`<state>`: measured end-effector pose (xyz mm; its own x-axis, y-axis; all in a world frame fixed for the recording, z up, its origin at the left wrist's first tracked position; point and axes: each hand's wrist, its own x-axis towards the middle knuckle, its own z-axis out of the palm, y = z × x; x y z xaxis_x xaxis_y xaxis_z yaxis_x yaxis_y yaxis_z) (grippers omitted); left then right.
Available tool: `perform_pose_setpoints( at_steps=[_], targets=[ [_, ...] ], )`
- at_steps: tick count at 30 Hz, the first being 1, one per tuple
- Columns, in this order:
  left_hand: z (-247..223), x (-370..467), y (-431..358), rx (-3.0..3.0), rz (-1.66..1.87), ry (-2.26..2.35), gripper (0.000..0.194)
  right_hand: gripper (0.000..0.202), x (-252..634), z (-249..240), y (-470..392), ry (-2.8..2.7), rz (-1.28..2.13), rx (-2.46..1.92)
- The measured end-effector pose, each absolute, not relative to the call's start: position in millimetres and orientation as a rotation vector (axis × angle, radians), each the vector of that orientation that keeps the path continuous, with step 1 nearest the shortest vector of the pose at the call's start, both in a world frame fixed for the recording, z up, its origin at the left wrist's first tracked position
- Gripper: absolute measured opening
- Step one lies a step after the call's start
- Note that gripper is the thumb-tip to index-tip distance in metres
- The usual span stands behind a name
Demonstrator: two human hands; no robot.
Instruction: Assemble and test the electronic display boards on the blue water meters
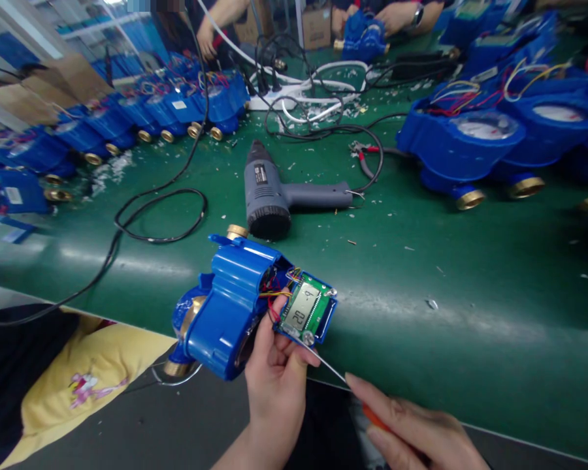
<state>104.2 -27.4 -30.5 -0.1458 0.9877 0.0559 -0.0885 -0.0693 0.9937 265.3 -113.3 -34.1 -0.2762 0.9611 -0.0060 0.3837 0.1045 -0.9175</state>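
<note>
While the left hand (279, 372) had its fingers clamped on the LCD circuit board (306, 307) beside the blue meter (230, 303), the right hand's (411, 424) fingers closed around the orange-handled screwdriver (326, 362); beyond the meter, a heat gun (269, 192) lay on the counter (421, 274).

Heat gun (269, 189) on bench (470, 281), taken as landmark. Left of it: looped cable (161, 239); farther left and behind, row of meters (98, 124). Behind: power strip (274, 96). Behind its handle end: pliers (365, 156). Right: meter group (465, 140). Before it: my left hand (279, 372) with display board (308, 305) and wired meter (225, 307); farther right, screwdriver (376, 419) in my right hand (416, 427).
</note>
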Motion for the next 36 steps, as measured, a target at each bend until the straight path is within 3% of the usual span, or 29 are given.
perform_pose_setpoints(
  at_steps=[12,24,32,36],
  targets=[
    [-32.0,106.5,-27.4,0.962,1.397,1.08,0.05,0.035,261.7,-30.3,-113.6,-1.778,0.93,-1.326],
    [-32.5,110.5,-27.0,0.899,1.431,1.059,0.056,0.04,265.3,-29.3,-110.6,-1.793,0.831,-1.299],
    [-31.5,112.0,-27.8,0.875,1.439,1.084,0.06,0.05,286.1,-7.4,-101.9,-1.921,1.067,-1.378],
    [-28.7,112.8,-28.7,0.843,1.441,1.104,0.063,0.05,301.0,7.7,-95.8,-2.149,0.883,-1.362]
  ],
)
